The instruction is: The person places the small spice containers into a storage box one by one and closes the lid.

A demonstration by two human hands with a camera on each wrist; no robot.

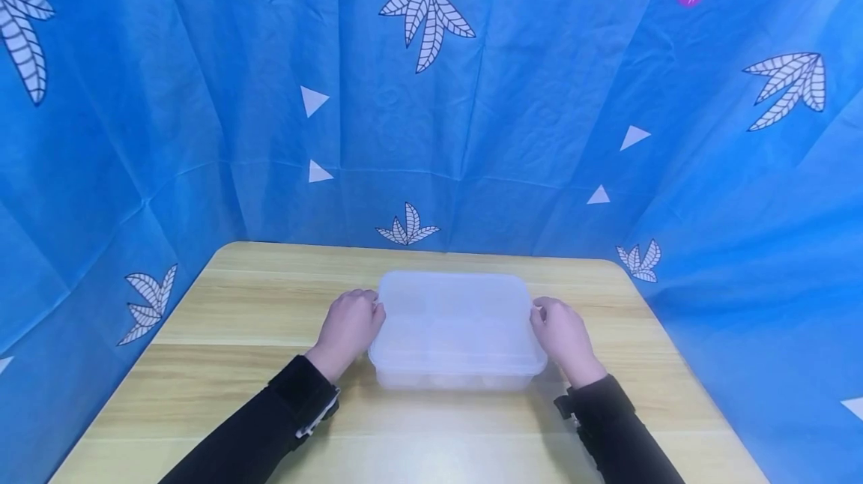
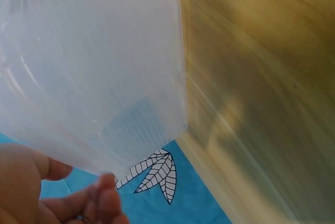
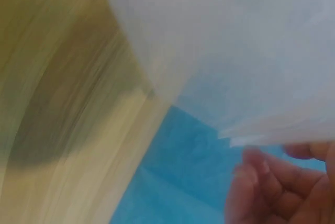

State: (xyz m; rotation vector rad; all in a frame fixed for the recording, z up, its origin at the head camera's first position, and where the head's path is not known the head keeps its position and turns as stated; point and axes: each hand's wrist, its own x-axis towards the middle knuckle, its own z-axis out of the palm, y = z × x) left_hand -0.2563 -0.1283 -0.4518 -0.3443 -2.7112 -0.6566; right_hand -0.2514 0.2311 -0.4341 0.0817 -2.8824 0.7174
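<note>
A translucent white plastic food container point(image 1: 458, 323) with its lid on is in front of me in the head view. Pale dividing lines and rounded shapes show faintly through it. My left hand point(image 1: 347, 328) grips its left edge, thumb and curled fingers at the rim. On the opposite side, my right hand point(image 1: 563, 336) holds the right edge in the same way. In the left wrist view the container's side point(image 2: 99, 62) rises above the fingertips point(image 2: 109, 195). The right wrist view is blurred, with curled fingers point(image 3: 251, 182) right at the rim.
A light wooden table point(image 1: 236, 364) with rounded far corners lies under the container. Blue curtains point(image 1: 526, 94) printed with white leaves and triangles hang behind it and along both sides. Black sleeves point(image 1: 270, 416) cover both forearms, with straps at the wrists.
</note>
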